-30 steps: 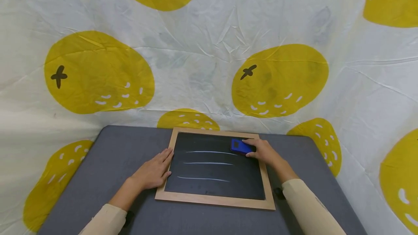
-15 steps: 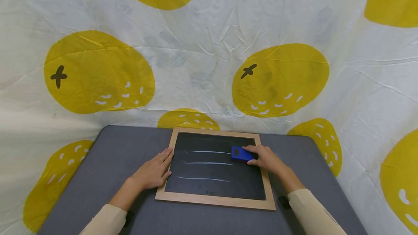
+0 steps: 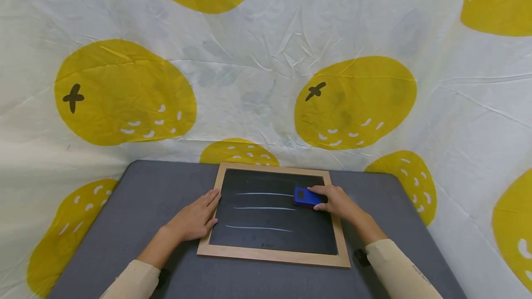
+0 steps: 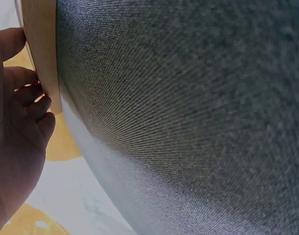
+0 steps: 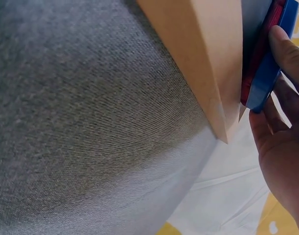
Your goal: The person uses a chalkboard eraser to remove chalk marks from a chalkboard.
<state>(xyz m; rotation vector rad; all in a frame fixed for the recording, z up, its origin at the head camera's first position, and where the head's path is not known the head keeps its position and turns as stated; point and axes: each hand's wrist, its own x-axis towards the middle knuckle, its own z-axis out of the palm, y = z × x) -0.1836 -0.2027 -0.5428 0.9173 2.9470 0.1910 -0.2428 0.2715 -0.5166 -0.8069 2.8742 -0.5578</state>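
Observation:
A small blackboard (image 3: 266, 239) in a pale wooden frame lies flat, with three white chalk lines (image 3: 265, 208) drawn across it. My left hand (image 3: 193, 218) rests on the frame's left side, fingers stretched out over the wood; the left wrist view shows its fingertips along the frame's edge (image 4: 43, 54). With thumb and fingers, my right hand (image 3: 338, 202) grips a blue board eraser (image 3: 306, 196) by its right end. The eraser sits on the upper right of the board, over the right end of the top line. Its reddish underside (image 5: 261, 54) faces the board in the right wrist view.
The board lies on a grey fabric-covered table (image 3: 166, 183), near its back edge. A white cloth (image 3: 249, 96) printed with large yellow fruit hangs behind and beside the table.
My right hand has drawn the eraser slightly towards me, onto the right end of the top line; over the last half second it has hardly moved. My left hand stays in place.

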